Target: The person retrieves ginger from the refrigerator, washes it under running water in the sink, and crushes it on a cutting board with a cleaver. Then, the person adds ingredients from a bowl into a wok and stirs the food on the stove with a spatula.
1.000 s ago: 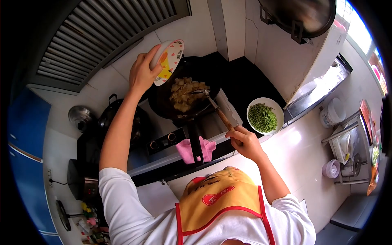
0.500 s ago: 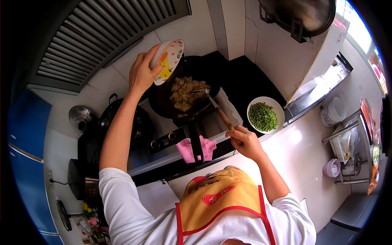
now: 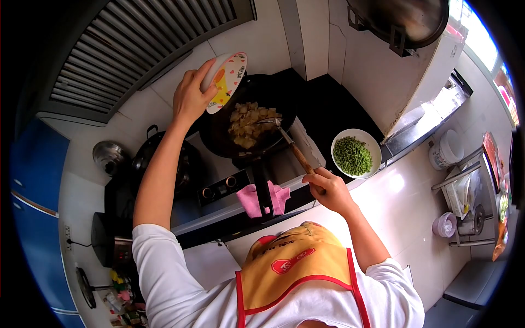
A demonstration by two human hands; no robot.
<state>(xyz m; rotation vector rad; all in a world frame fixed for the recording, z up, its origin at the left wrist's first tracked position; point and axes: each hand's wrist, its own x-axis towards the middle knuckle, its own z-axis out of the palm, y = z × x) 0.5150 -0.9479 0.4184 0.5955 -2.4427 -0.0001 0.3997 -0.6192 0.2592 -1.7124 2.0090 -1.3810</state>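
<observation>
Tilted over the back left of a black wok [image 3: 216,131], a white bowl [image 3: 232,74] with a yellow and red pattern inside is gripped by my left hand [image 3: 191,95]. Pale diced pieces [image 3: 249,123] lie in the wok. My right hand [image 3: 330,190] is closed round the wooden handle of a metal spatula [image 3: 298,156], whose blade rests among the pieces at their right side. A pink cloth [image 3: 250,201] lies under the wok's long handle [image 3: 264,197].
A white bowl [image 3: 377,148] of chopped green vegetable [image 3: 353,156] stands on the counter to the right. Left of the wok is a black pot [image 3: 147,150], with a steel vessel [image 3: 109,156] beyond it. The stove knobs [image 3: 219,188] face me. A range hood [image 3: 131,54] hangs at upper left.
</observation>
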